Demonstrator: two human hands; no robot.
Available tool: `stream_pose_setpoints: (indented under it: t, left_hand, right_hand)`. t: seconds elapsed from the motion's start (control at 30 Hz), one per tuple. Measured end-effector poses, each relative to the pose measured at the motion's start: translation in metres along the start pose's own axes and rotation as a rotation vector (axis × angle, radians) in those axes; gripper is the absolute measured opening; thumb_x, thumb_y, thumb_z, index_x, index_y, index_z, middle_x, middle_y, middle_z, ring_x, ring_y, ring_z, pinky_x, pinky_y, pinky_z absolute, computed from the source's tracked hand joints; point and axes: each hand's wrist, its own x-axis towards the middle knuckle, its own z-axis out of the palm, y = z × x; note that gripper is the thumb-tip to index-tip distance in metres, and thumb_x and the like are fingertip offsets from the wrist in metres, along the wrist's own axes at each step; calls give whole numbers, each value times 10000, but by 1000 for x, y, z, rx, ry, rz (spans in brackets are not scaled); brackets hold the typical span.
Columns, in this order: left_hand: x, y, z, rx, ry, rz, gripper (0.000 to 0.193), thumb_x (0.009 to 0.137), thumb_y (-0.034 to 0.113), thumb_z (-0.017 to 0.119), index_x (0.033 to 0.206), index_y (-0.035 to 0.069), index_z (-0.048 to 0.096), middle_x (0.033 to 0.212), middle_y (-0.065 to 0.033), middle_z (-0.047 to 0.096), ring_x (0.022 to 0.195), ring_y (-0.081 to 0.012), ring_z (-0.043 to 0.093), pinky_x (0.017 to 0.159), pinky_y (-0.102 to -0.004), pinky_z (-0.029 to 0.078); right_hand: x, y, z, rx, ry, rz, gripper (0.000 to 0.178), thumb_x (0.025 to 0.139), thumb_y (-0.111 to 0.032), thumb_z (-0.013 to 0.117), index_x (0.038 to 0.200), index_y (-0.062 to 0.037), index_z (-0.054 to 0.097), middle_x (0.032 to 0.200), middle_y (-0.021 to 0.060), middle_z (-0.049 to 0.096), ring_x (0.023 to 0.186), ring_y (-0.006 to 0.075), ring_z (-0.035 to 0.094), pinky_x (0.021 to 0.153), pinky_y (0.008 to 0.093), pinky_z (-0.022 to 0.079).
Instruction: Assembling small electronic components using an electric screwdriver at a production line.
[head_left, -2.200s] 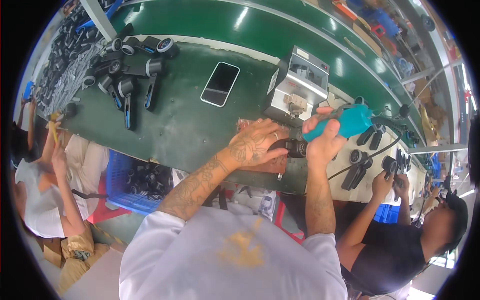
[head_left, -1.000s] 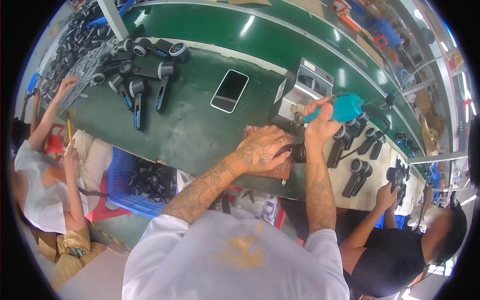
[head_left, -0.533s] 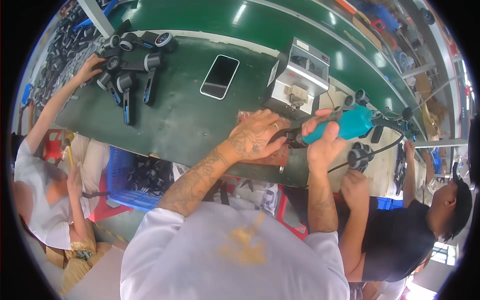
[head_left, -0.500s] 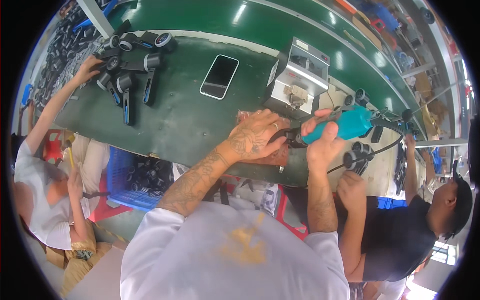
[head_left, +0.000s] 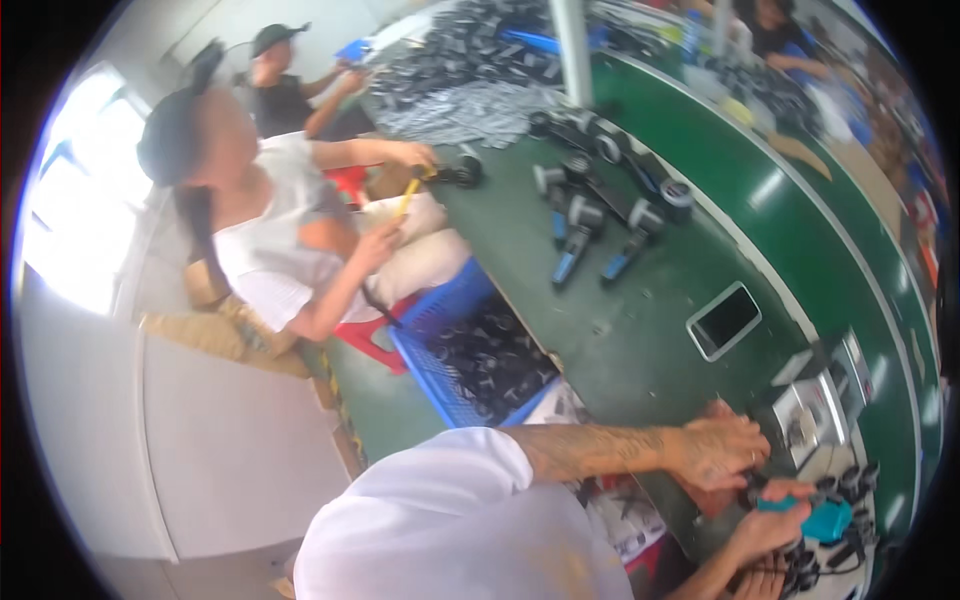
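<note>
My right hand (head_left: 768, 524) is closed around a teal electric screwdriver (head_left: 826, 521), whose dark front end points toward my left hand. My left hand (head_left: 722, 453) lies over a reddish-brown pad (head_left: 712, 499) on the green bench, its fingers bent around something dark beside the tool's front end. My fingers and the blur hide what that dark thing is. A phone (head_left: 726, 321) lies face up beyond my left hand. Close by stands a grey metal machine (head_left: 812, 412). Several black parts with round wheel-like ends (head_left: 580, 222) lie farther along the bench.
A blue crate (head_left: 430, 385) of black parts stands beside the bench. A co-worker in a white top (head_left: 270, 215) sits at the left, holding a yellow-handled tool (head_left: 408, 196). Another person's hand (head_left: 762, 580) is near my right forearm. A green conveyor (head_left: 800, 215) runs behind.
My view has swung left, so the bench and both hands appear lower right. The co-worker's far hand now holds a black wheeled part away from the pile. My grip on the screwdriver stays.
</note>
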Motion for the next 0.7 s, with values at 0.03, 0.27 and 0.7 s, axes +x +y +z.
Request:
stream_pose_setpoints:
  t: [0.03,0.27,0.7]
  left_hand:
    - [-6,-2,-2,51,7,-35,391,856,314,678,1113,26,618,1225,-124,585,1153,-310,539,980,-444,412]
    - [-26,-20,5,87,45,11,421,884,405,664,1133,67,641,1279,-143,594,1264,-358,499,1164,-510,330]
    - [-19,-4,10,63,132,148,382,799,336,748,1105,127,653,1108,-127,632,1091,-338,619,981,-495,450]
  right_hand:
    - [1,-1,11,-25,49,23,548,992,-505,605,1116,26,547,758,77,496,668,171,478,611,278,388]
    - [28,-12,43,-184,222,117,541,1072,-482,465,1238,26,546,664,25,424,659,139,438,632,276,386]
    - [123,-136,81,-213,-133,-163,424,1015,-396,632,1212,-25,569,993,142,653,675,232,566,570,370,482]
